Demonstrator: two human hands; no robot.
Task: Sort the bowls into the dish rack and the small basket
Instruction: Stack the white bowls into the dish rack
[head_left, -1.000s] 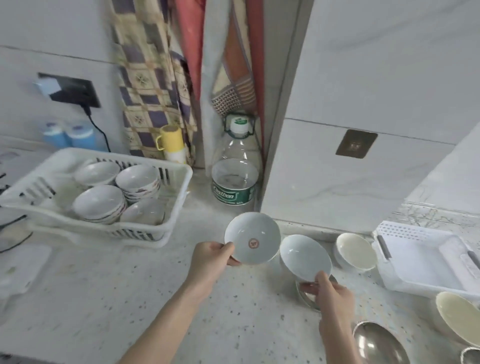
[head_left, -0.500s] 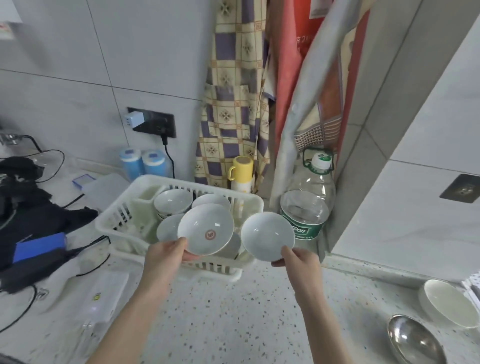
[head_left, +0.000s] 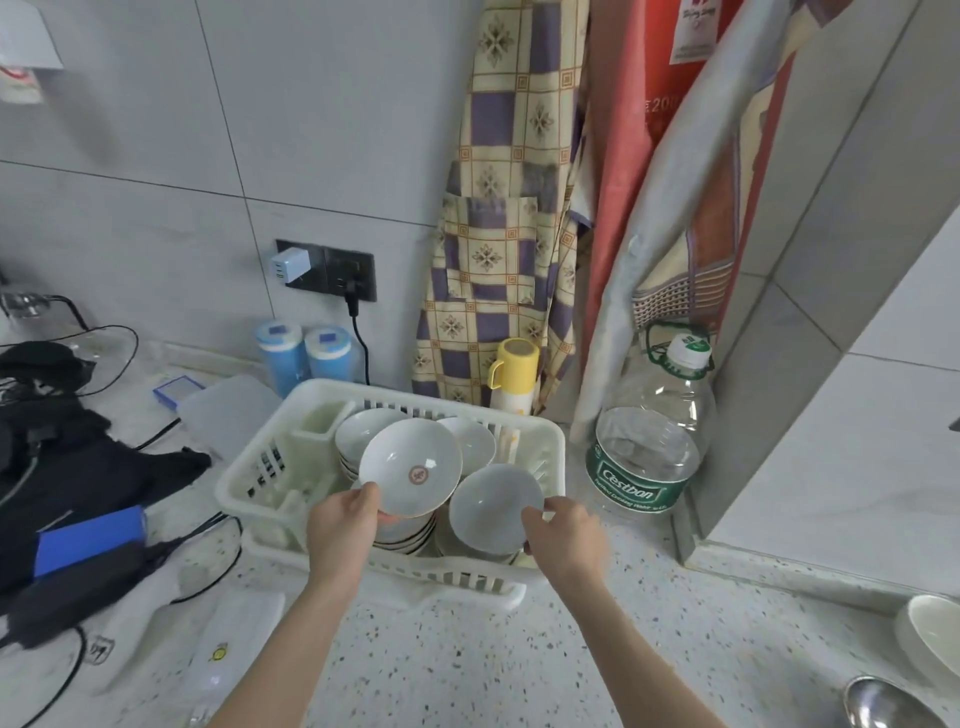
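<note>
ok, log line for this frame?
phase: placing | left hand: marked bowl | right hand: plain bowl | both over rack

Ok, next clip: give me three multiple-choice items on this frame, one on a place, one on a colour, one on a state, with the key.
1. Where are the two held bowls?
A. Over the dish rack
B. Beside the metal bowl
C. On the blue canisters

2. What colour is the mark inside the bowl held by the left hand?
A. Green
B. Red
C. Black

3. What is the right hand doing?
A. Resting flat on the counter
B. Gripping the water bottle
C. Holding a plain bowl by its rim

Key:
1 A: both bowls sit above the white dish rack, over the stacks already in it.
2 B: the marked bowl in the left hand shows a red emblem.
3 C: the right hand has its fingers curled over the edge of the plain bowl.
</note>
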